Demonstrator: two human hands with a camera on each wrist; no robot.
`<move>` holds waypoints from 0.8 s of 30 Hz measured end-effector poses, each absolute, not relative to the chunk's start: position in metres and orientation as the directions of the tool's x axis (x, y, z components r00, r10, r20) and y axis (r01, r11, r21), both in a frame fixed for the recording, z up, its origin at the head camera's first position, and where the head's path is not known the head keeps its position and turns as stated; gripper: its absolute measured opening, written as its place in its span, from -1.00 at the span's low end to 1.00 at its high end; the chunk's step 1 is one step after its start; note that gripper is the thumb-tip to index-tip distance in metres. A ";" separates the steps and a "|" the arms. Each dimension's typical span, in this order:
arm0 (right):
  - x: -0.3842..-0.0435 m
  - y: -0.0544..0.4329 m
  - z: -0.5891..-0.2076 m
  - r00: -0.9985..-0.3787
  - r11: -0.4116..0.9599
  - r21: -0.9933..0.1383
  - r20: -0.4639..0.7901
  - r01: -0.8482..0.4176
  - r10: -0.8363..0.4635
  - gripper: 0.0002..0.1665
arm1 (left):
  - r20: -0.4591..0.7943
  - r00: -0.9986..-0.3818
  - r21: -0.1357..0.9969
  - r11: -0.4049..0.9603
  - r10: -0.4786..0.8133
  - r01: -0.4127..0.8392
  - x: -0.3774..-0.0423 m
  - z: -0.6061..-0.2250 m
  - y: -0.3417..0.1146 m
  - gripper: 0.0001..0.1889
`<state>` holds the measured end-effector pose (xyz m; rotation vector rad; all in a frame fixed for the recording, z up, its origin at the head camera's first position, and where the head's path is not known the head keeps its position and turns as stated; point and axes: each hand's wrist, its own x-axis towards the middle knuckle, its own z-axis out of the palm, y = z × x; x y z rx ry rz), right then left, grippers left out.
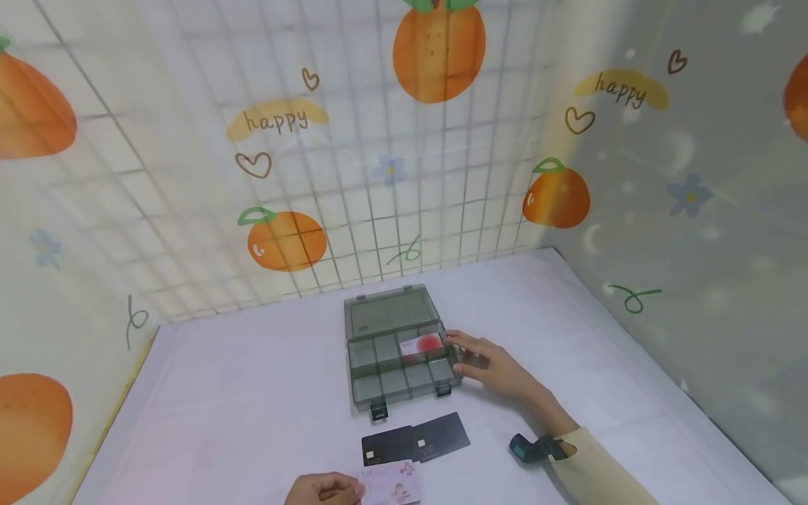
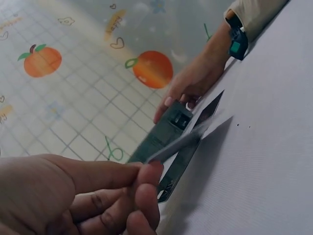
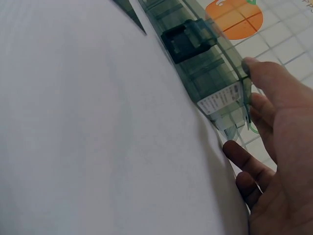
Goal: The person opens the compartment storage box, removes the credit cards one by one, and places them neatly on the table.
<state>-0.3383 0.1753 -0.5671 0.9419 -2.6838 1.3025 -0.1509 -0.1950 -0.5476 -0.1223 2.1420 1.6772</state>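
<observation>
My left hand [image 1: 325, 489] pinches a pink flowered card [image 1: 394, 484] between thumb and fingers at the near edge of the head view. The left wrist view shows that card [image 2: 188, 141] almost edge-on. Ahead lies a grey-green see-through compartment box [image 1: 393, 313], its lid laid back. One pink-and-red card [image 1: 419, 345] sits in the back row, toward the right. Along the box's right side, my right hand [image 1: 495, 365] has its fingers and thumb against the wall, apart from each other. The right wrist view shows the thumb at the box's [image 3: 205, 73] upper edge.
Two black VIP cards, a left one [image 1: 385, 445] and a right one [image 1: 443, 436], overlap on the white tabletop [image 1: 252, 393] in front of the box. Two dark latches stick out from the box's front. Printed curtains [image 1: 353, 196] surround the table's back and sides.
</observation>
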 end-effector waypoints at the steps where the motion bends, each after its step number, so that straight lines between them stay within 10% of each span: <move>1: -0.339 0.175 -0.567 -0.822 0.475 -0.712 0.258 -0.517 -0.508 -0.26 | -0.373 -0.910 0.904 0.293 0.184 -0.311 -0.152 -0.547 -0.195 -0.61; 24: -0.340 0.175 -0.567 -0.824 0.466 -0.723 0.254 -0.509 -0.506 -0.26 | -0.248 -0.958 0.762 0.640 0.141 -0.103 -0.155 -0.543 -0.181 -0.70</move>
